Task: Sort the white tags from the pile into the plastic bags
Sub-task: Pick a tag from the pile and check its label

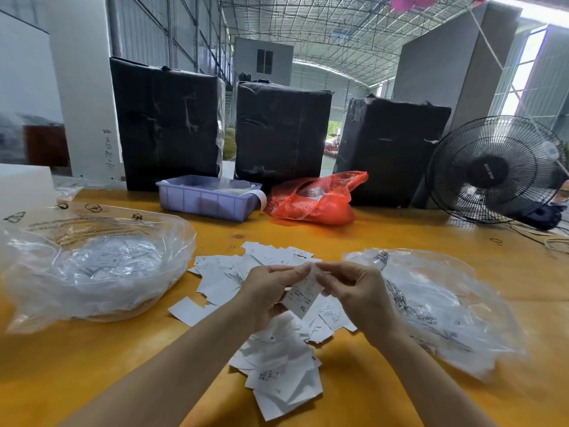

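A loose pile of white tags [277, 365] lies on the yellow table [92, 380] in front of me. Above it I hold up one white tag [303, 295] printed "XL". My left hand [271, 291] and my right hand [348, 286] both pinch its top edge. A clear plastic bag [92, 266] holding tags marked "S" sits at the left. A second clear plastic bag [437, 306] lies at the right, with tags inside it.
At the back of the table stand a purple plastic bin [209, 197], a red plastic bag [314, 200] and three black-wrapped bales [277, 131]. A black fan [495, 171] stands at the right rear, its cord trailing over the table.
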The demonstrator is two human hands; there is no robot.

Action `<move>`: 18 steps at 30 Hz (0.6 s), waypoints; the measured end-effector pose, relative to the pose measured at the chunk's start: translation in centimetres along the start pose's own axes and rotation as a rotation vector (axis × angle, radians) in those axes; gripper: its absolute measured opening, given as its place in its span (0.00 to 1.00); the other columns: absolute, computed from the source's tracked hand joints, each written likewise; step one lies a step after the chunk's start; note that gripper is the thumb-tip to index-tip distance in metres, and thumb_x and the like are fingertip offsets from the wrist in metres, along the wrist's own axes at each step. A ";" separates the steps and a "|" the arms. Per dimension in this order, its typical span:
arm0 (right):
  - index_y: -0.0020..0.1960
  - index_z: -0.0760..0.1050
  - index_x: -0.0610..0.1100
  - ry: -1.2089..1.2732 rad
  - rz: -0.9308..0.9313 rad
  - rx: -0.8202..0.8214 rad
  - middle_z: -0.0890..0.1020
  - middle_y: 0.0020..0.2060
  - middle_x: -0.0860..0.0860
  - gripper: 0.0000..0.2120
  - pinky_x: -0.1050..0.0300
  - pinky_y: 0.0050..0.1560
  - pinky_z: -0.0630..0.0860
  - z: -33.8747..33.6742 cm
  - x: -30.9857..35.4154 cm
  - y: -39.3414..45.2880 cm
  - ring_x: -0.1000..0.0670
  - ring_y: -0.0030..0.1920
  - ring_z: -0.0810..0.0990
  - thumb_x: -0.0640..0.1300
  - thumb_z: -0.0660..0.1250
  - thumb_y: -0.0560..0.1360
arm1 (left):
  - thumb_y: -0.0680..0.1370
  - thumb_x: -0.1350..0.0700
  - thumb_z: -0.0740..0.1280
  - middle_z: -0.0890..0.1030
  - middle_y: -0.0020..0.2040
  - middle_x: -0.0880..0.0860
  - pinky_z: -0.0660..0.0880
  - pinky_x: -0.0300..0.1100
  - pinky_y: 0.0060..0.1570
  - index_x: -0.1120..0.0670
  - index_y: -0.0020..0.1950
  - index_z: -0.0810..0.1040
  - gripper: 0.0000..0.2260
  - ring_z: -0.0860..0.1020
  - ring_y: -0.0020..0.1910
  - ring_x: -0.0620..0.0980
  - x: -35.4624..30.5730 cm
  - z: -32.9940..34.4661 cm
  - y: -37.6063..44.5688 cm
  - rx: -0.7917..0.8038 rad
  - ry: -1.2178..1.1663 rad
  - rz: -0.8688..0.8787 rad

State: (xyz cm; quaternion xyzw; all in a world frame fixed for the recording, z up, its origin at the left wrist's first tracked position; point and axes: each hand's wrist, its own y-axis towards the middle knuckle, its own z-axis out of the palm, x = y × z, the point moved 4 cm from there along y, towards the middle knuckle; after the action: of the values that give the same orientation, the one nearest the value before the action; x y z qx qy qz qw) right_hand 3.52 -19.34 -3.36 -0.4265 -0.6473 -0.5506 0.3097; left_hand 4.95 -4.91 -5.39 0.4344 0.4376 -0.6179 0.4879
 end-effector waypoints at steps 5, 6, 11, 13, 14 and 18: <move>0.40 0.82 0.44 0.004 0.038 -0.043 0.83 0.34 0.44 0.08 0.62 0.34 0.78 -0.3 -0.4 0.2 0.53 0.31 0.80 0.33 0.69 0.72 | 0.71 0.55 0.74 0.83 0.33 0.55 0.71 0.33 0.24 0.62 0.49 0.82 0.13 0.77 0.26 0.46 0.1 -0.3 0.0 0.048 0.221 -0.001; 0.40 0.81 0.43 0.009 0.041 -0.049 0.83 0.34 0.44 0.08 0.63 0.33 0.77 -0.3 -0.5 0.2 0.54 0.30 0.80 0.33 0.69 0.73 | 0.71 0.55 0.74 0.83 0.32 0.54 0.68 0.32 0.22 0.62 0.48 0.83 0.12 0.74 0.23 0.44 0.1 -0.5 0.1 0.053 0.273 0.002; 0.43 0.81 0.38 0.030 0.055 -0.082 0.82 0.31 0.45 0.03 0.67 0.29 0.74 -0.5 -0.5 0.2 0.54 0.27 0.80 0.33 0.68 0.74 | 0.68 0.54 0.76 0.81 0.32 0.53 0.65 0.33 0.24 0.61 0.46 0.84 0.12 0.68 0.24 0.44 -0.7 -1.4 0.6 0.011 0.361 0.005; 0.44 0.80 0.38 0.017 0.037 -0.097 0.82 0.30 0.46 0.03 0.66 0.29 0.75 -0.6 -0.5 0.3 0.53 0.27 0.80 0.33 0.68 0.74 | 0.68 0.55 0.76 0.80 0.31 0.53 0.65 0.33 0.23 0.61 0.44 0.84 0.11 0.67 0.24 0.44 -1.3 -2.1 0.7 -0.012 0.346 0.001; 0.44 0.80 0.38 0.002 0.016 -0.107 0.83 0.31 0.46 0.03 0.65 0.30 0.76 -0.7 -0.5 0.3 0.52 0.28 0.80 0.34 0.68 0.74 | 0.68 0.56 0.76 0.79 0.31 0.54 0.65 0.33 0.23 0.61 0.43 0.84 0.10 0.67 0.24 0.44 -1.8 -2.5 0.8 -0.030 0.328 0.003; 0.45 0.80 0.41 -0.105 -0.124 -0.219 0.83 0.32 0.48 0.04 0.64 0.33 0.79 -1.8 0.1 0.5 0.54 0.29 0.81 0.34 0.67 0.74 | 0.69 0.56 0.75 0.77 0.33 0.55 0.67 0.33 0.25 0.61 0.41 0.82 0.08 0.70 0.24 0.44 -5.5 -6.4 0.3 -0.215 0.278 0.120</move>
State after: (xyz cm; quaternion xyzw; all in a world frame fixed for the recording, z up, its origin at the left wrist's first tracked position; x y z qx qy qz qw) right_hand 3.78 -21.07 -2.75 -0.4452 -0.6240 -0.6128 0.1923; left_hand 6.78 2.47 -1.68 0.4861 0.5377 -0.4713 0.5023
